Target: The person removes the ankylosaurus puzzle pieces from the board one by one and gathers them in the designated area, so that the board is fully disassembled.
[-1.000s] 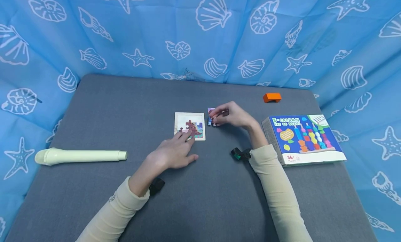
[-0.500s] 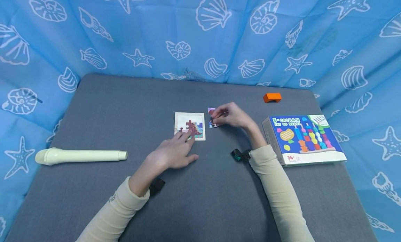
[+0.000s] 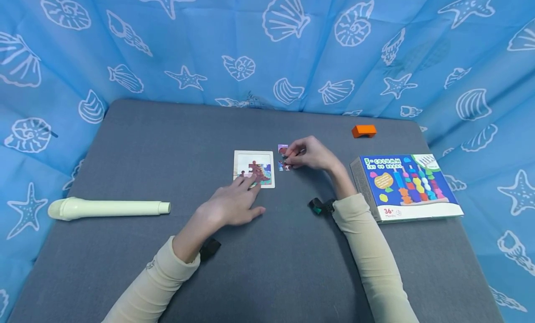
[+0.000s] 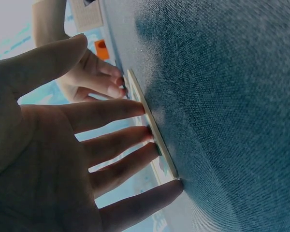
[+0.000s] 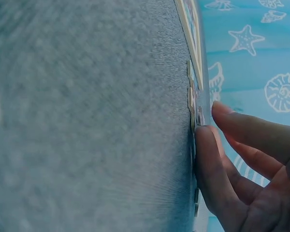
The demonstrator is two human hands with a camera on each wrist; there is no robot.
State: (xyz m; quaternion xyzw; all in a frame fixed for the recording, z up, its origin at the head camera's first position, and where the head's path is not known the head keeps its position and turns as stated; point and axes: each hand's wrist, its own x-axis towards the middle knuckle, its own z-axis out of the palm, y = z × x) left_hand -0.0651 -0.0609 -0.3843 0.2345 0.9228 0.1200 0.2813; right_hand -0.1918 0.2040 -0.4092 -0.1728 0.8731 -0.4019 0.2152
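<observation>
A flat, square puzzle tray with a pale wooden rim (image 3: pixel 273 171) lies in the middle of the grey cloth-topped bench (image 3: pixel 292 248). Brown and bright-coloured jigsaw pieces (image 3: pixel 261 171) fill part of its near side, and its far side is bare and white. Small, flat, loose picture pieces (image 3: pixel 283 148) lie just right of the tray.

The person's left hand (image 3: pixel 234 204) has its fingers straight and spread, with the tips on or right by the tray's near edge. It grips nothing. The person's right hand (image 3: pixel 311 153) is at the loose pieces with its fingers bent. The side view shows a little gap between the thumb tip and the fingertip above it, and one cannot tell if a piece is pinched there.

The pieces look thin, light and stiff, so they would likely slide with a small push. Their knobs could chip or bend if squeezed too hard. Lying so flat, they are probably tricky to pick up; a gentle pinch on two opposite edges seems best. The tray looks light too and might slip, so a soft press on its rim should keep it steady.
</observation>
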